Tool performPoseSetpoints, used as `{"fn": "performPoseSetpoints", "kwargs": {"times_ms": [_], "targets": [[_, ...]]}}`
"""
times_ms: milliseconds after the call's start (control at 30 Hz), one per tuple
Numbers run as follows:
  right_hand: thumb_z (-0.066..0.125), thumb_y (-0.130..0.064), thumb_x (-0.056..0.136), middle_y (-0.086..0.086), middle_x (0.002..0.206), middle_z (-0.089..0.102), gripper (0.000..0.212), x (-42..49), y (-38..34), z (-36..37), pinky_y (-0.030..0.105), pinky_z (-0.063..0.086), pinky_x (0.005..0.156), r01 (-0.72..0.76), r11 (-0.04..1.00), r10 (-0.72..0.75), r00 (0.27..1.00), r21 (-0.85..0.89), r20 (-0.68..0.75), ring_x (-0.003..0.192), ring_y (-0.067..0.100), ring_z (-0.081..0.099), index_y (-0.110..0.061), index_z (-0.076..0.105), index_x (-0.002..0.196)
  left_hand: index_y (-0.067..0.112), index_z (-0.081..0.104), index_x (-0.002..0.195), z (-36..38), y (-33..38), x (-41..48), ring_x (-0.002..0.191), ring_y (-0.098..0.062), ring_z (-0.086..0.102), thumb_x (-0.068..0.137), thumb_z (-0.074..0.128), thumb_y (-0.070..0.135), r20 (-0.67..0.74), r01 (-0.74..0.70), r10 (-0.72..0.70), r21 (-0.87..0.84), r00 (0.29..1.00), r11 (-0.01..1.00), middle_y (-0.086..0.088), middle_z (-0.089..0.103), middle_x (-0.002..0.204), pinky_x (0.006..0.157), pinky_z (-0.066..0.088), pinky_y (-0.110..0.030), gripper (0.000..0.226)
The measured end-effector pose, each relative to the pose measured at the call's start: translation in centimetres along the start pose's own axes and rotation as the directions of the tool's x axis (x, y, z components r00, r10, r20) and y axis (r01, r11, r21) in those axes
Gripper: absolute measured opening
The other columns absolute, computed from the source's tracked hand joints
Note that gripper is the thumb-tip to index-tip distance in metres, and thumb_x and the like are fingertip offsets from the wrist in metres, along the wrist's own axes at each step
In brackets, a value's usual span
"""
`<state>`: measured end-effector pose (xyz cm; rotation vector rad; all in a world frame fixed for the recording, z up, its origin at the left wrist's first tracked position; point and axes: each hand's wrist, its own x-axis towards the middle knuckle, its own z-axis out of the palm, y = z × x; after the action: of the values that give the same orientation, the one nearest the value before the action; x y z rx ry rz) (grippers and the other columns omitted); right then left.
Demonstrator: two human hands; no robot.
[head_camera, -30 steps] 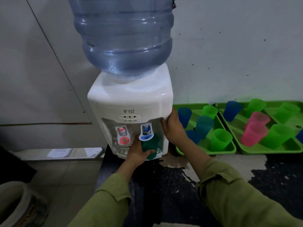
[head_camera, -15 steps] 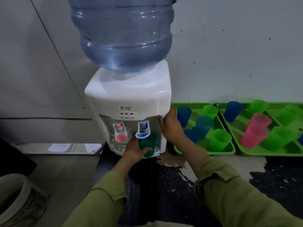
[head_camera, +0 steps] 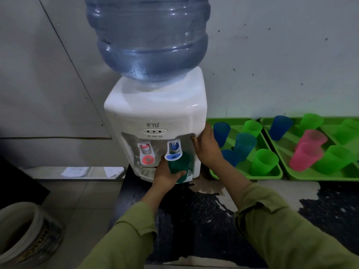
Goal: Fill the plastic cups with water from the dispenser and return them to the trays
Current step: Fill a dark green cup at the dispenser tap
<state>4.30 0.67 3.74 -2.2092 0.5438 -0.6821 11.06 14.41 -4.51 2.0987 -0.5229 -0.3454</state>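
A white water dispenser (head_camera: pixel 155 111) with a big blue bottle (head_camera: pixel 149 37) stands on a dark counter. My left hand (head_camera: pixel 165 175) grips a dark green cup (head_camera: pixel 179 166) held against the blue tap lever (head_camera: pixel 173 155); the red tap (head_camera: pixel 146 155) is to its left. My right hand (head_camera: pixel 206 146) presses flat on the dispenser's right side, holding nothing. Two green trays sit to the right: the near tray (head_camera: pixel 246 175) holds blue and green cups, the far tray (head_camera: pixel 318 176) holds pink, green and blue cups.
The counter (head_camera: pixel 194 210) is dark with pale worn patches. A white bucket (head_camera: pixel 25 235) stands on the tiled floor at lower left. Papers (head_camera: pixel 77 171) lie on a low ledge by the wall. A white wall is behind everything.
The view has shifted slightly, so the dispenser sits a little lower and further right in the frame. Both hands keep their places on the cup and the dispenser's side.
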Motion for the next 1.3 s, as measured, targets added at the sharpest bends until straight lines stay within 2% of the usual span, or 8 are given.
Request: {"fn": "performPoseSetpoints", "kwargs": {"times_ms": [367, 467, 567, 667, 800, 967, 1100, 1300], "targets": [[0.056, -0.013, 0.088, 0.012, 0.120, 0.050, 0.042, -3.2, 1.7, 1.5, 0.024, 0.036, 0.090, 0.000, 0.997, 0.010, 0.993, 0.079, -0.122, 0.111, 0.022, 0.047, -0.005, 0.042, 0.127, 0.011, 0.046, 0.126, -1.4, 0.9, -0.8, 0.114, -0.021, 0.054, 0.058, 0.086, 0.022, 0.034, -0.069, 0.067, 0.042, 0.997, 0.997, -0.005, 0.056, 0.126, 0.086, 0.036, -0.016, 0.080], [0.058, -0.009, 0.085, 0.012, 0.106, 0.051, 0.031, -6.4, 4.0, 3.3, 0.034, 0.043, 0.086, -0.073, 0.995, 0.083, 0.984, 0.063, -0.160, 0.099, 0.026, 0.051, -0.002, 0.049, 0.114, 0.007, 0.043, 0.130, -1.9, 0.7, -1.8, 0.118, -0.023, 0.050, 0.062, 0.084, 0.018, 0.033, -0.145, 0.143, 0.095, 0.989, 0.985, -0.010, 0.053, 0.130, 0.093, 0.035, -0.017, 0.080], [0.061, -0.005, 0.081, 0.014, 0.112, 0.053, 0.037, -8.1, 5.2, 5.1, 0.030, 0.045, 0.082, -0.237, 0.968, 0.240, 0.970, 0.085, -0.037, 0.098, 0.024, 0.055, -0.002, 0.049, 0.115, 0.008, 0.041, 0.132, -2.4, 1.0, -2.3, 0.120, -0.023, 0.048, 0.064, 0.081, 0.013, 0.024, -0.176, 0.174, 0.139, 0.984, 0.975, -0.010, 0.050, 0.132, 0.097, 0.033, -0.017, 0.079], [0.069, -0.011, 0.075, 0.016, 0.119, 0.052, 0.053, -8.6, 5.5, 6.9, 0.031, 0.045, 0.087, -0.214, 0.976, 0.208, 0.972, 0.047, 0.105, 0.106, 0.027, 0.055, -0.003, 0.046, 0.122, 0.010, 0.041, 0.133, -3.5, 1.9, -2.5, 0.118, -0.021, 0.050, 0.067, 0.074, 0.006, 0.027, -0.163, 0.161, 0.094, 0.987, 0.982, -0.007, 0.052, 0.130, 0.101, 0.041, -0.027, 0.075], [0.082, -0.022, 0.065, 0.016, 0.128, 0.050, 0.084, -8.1, 4.8, 8.7, 0.032, 0.042, 0.097, -0.268, 0.956, 0.249, 0.956, 0.118, 0.152, 0.118, 0.029, 0.050, -0.002, 0.037, 0.134, 0.019, 0.060, 0.112, -5.5, 3.2, -2.8, 0.092, -0.013, 0.063, 0.065, 0.060, 0.015, 0.034, -0.139, 0.137, 0.077, 0.990, 0.987, 0.001, 0.067, 0.101, 0.082, 0.055, -0.036, 0.047], [0.084, -0.023, 0.062, 0.012, 0.132, 0.051, 0.088, -7.2, 4.5, 10.1, 0.026, 0.039, 0.098, -0.302, 0.939, 0.292, 0.953, 0.165, 0.082, 0.121, 0.024, 0.050, -0.005, 0.036, 0.134, 0.022, 0.068, 0.086, -6.8, 4.2, -3.0, 0.077, -0.012, 0.064, 0.072, 0.053, 0.039, 0.062, -0.074, 0.078, -0.051, 0.995, 0.996, 0.006, 0.070, 0.078, 0.074, 0.050, -0.035, 0.027], [0.082, -0.018, 0.067, 0.014, 0.128, 0.054, 0.077, -7.1, 5.0, 10.7, 0.029, 0.040, 0.099, -0.282, 0.945, 0.280, 0.959, 0.168, 0.035, 0.119, 0.027, 0.052, -0.002, 0.040, 0.130, 0.011, 0.063, 0.073, -6.5, 4.4, -2.9, 0.068, -0.014, 0.055, 0.067, 0.047, 0.031, 0.104, -0.013, 0.033, -0.190, 0.994, 0.982, -0.009, 0.064, 0.073, 0.064, 0.040, -0.033, 0.027], [0.080, -0.019, 0.071, 0.014, 0.128, 0.054, 0.072, -7.3, 5.1, 11.0, 0.031, 0.042, 0.099, -0.249, 0.954, 0.251, 0.968, 0.165, 0.008, 0.118, 0.025, 0.052, -0.002, 0.041, 0.129, 0.019, 0.062, 0.071, -6.0, 4.0, -1.7, 0.050, -0.001, 0.050, 0.092, 0.049, 0.017, 0.114, 0.114, -0.081, -0.323, 0.990, 0.939, 0.007, 0.056, 0.055, 0.043, 0.033, -0.010, 0.025]]}}
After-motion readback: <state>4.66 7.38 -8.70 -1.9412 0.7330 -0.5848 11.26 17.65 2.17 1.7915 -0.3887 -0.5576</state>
